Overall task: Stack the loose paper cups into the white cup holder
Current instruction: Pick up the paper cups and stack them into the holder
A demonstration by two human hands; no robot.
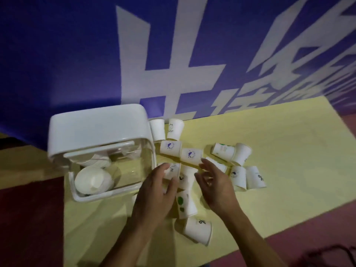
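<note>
Forearms fill the bottom of the view. Left hand sits low over the cups, thumb on top of one and fingers curled below it. It's blurred, so I cannot tell whether that is a real grip. Right hand hovers just beside it, fingers spread and relaxed, nothing in them.

Now the risks. The cups lie tumbled on their sides across the yellow mat, touching and overlapping under both hands. A grab here could drag a neighbour along or send one rolling toward the mat's edge. They look like thin paper, so a hard squeeze may crumple a rim, and that cup likely won't nest. Mouths point every way, so each one probably needs turning first or it may jam.

Holder sits just left of the pile, very near the closest cups. It has a white cap, clear walls and a white rim at the near end. Inside, a short white stack shows its round end, with more pale shapes behind it, too blurred to read. I'd judge there's room left. It looks light, so a clumsy push could shove it along the mat.
</note>
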